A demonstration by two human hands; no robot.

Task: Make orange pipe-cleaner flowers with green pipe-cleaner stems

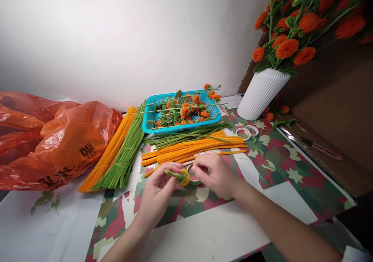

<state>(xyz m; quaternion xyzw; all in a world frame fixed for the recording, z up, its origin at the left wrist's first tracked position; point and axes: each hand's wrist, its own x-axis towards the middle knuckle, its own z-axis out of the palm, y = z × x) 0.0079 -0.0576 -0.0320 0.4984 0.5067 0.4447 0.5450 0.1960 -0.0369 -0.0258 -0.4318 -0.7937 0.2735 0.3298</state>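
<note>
In the middle of the head view, my left hand (160, 186) pinches a small orange pipe-cleaner flower (184, 177) by its green stem end. The flower is tilted, its green base towards me. Just to the right, my right hand (214, 172) is closed, thumb and fingertips together; what they hold, if anything, is hidden. Close by its fingertips sits a roll of green tape (194, 182), partly covered by the hand. Behind both hands lies a bundle of orange pipe cleaners (195, 148), with dark green stems (186, 135) beyond it.
A blue basket (182, 130) holds several orange flowers and green pieces. Tied orange (107, 149) and green pipe-cleaner bundles (124, 153) lean by an orange plastic bag (67, 137). White tape rings (243, 133), a white ribbed vase (260, 93) of flowers and a pink cutter (323, 149) are right.
</note>
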